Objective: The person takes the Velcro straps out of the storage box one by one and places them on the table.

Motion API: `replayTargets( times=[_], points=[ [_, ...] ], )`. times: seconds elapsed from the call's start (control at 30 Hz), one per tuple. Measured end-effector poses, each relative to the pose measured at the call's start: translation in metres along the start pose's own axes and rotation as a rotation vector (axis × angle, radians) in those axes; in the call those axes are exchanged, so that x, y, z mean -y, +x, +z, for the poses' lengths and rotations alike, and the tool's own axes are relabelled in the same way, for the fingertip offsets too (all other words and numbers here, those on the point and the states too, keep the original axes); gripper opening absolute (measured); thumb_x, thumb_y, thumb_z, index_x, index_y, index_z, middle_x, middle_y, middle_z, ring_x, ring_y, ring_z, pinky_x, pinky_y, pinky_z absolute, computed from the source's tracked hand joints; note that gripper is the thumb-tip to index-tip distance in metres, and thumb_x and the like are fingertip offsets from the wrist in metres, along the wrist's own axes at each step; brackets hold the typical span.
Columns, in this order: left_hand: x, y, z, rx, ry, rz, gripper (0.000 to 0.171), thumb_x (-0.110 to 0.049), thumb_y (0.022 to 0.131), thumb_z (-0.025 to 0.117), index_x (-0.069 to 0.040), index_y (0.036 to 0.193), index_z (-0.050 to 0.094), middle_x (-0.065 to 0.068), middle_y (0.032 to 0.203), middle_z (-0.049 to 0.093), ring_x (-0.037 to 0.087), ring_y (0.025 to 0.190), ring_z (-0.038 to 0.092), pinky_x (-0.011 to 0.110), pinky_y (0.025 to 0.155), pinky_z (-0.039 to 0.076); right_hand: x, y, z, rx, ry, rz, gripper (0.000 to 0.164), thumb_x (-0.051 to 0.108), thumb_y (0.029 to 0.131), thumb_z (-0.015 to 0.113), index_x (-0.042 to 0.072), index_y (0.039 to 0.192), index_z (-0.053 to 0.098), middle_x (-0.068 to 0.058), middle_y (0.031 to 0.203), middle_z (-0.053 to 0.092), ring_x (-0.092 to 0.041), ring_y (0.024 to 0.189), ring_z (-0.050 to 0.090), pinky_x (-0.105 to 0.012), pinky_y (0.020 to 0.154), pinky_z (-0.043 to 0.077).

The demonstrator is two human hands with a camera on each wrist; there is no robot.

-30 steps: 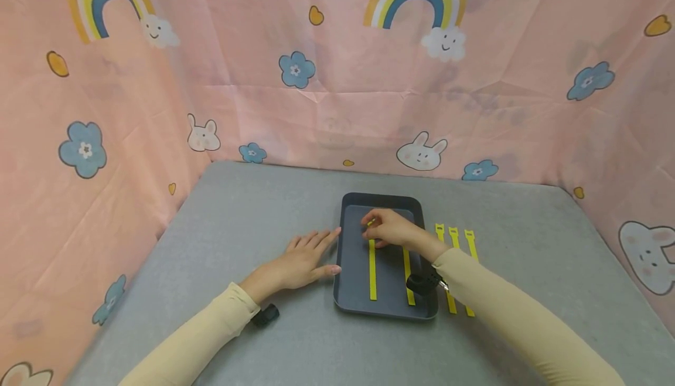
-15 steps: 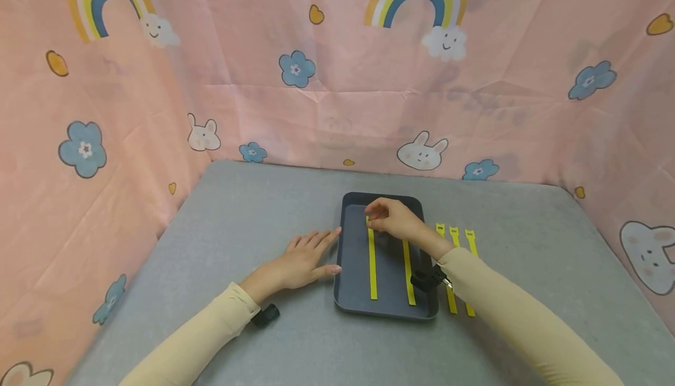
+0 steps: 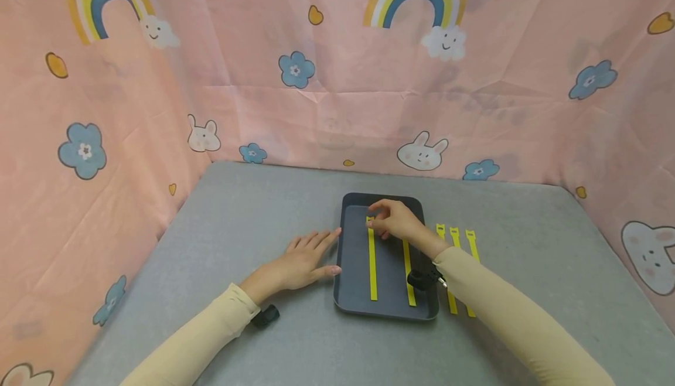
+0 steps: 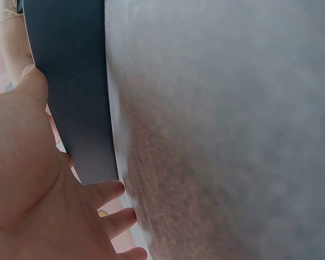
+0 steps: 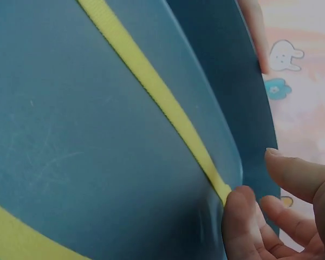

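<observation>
Just right of the head view's centre, a yellow strap (image 3: 372, 269) lies inside the dark tray (image 3: 390, 275); the right hand (image 3: 394, 221) is at the strap's upper end, thumb spread from loosely bent fingers. The left hand (image 3: 303, 261), fingers extended, touches the tray's left rim.

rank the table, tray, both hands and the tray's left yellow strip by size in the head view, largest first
1. Table
2. Tray
3. Left hand and right hand: too alike to rank surely
4. Left yellow strip, a thin sliver
</observation>
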State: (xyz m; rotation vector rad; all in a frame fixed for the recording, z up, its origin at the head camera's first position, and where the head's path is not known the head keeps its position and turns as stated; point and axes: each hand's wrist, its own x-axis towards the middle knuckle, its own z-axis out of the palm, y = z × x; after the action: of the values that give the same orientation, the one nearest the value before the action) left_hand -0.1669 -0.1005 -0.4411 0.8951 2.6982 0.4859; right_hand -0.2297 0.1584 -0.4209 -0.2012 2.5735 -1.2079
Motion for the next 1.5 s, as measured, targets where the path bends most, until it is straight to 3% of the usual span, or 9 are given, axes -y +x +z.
replayTargets(
  times=[0.2,0.57,0.93,1.5],
  points=[
    [-0.001,0.000,-0.001,0.001,0.000,0.003,0.080,-0.064,0.092,0.037,-0.028,0.153,0.000,0.011,0.159,0.020,0.039,0.145,0.019,0.063,0.112,0.016,-0.003,0.002,0.006,-0.010,-0.024,0.051,0.050,0.027,0.083,0.073,0.008,0.126,0.056,-0.006,0.070,0.061,-0.015,0.050,0.057,-0.030,0.052,0.052],
    [0.001,0.001,0.000,0.006,0.012,0.009,0.080,-0.067,0.091,0.034,-0.029,0.153,-0.002,0.011,0.159,0.019,0.039,0.146,0.018,0.062,0.112,0.016,-0.010,0.001,0.007,-0.049,-0.062,0.032,0.050,0.025,0.084,0.072,0.008,0.128,0.055,-0.006,0.059,0.058,-0.014,0.041,0.050,-0.031,0.045,0.044],
    [0.001,0.001,0.000,0.011,0.011,0.007,0.081,-0.067,0.091,0.033,-0.030,0.153,-0.003,0.010,0.159,0.018,0.037,0.146,0.017,0.062,0.113,0.015,-0.014,0.002,0.010,-0.091,-0.199,-0.004,0.045,0.024,0.085,0.070,0.010,0.125,0.056,-0.004,0.059,0.060,-0.015,0.037,0.048,-0.029,0.041,0.041],
    [0.000,0.001,-0.001,0.014,0.003,0.000,0.081,-0.066,0.091,0.035,-0.029,0.153,-0.001,0.010,0.159,0.020,0.037,0.146,0.018,0.062,0.113,0.015,-0.014,0.005,0.012,-0.107,-0.234,-0.025,0.042,0.024,0.084,0.071,0.011,0.123,0.058,-0.004,0.063,0.059,-0.016,0.040,0.050,-0.028,0.045,0.042]
  ],
)
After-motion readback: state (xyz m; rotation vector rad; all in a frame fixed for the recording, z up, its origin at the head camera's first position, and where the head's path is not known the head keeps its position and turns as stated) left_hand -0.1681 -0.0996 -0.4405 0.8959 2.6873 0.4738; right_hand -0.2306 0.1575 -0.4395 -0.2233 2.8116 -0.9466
